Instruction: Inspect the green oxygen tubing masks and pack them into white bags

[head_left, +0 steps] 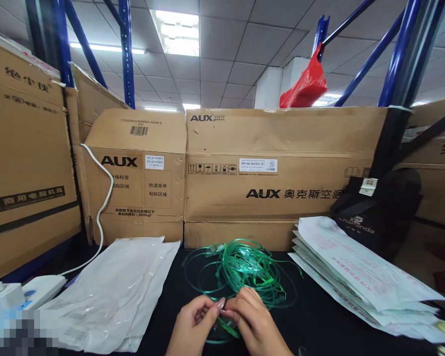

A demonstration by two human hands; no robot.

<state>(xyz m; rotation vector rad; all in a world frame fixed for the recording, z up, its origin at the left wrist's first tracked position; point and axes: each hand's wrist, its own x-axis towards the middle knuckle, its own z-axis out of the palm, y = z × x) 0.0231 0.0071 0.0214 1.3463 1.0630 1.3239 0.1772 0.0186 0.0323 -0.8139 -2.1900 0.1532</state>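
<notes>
My left hand (pixel 196 322) and my right hand (pixel 255 319) meet low in the middle of the view, both with thumb and fingers pinched together. What they grip at the fingertips is small and mostly covered, so its kind does not show. Just beyond them lies a tangled coil of clear green plastic tubing (pixel 241 269), with shiny transparent plastic pieces among its loops. Under the fingers show a bright green strip (pixel 228 327) and some clear plastic; a loop of tubing passes below them.
White plastic packets (pixel 111 291) lie on the left beside a power strip (pixel 40 290) with a white cable. To the right are stacked paper-like pouches (pixel 359 267) and a black bag (pixel 378 217). Cardboard boxes (pixel 222 202) wall off the back of the black surface.
</notes>
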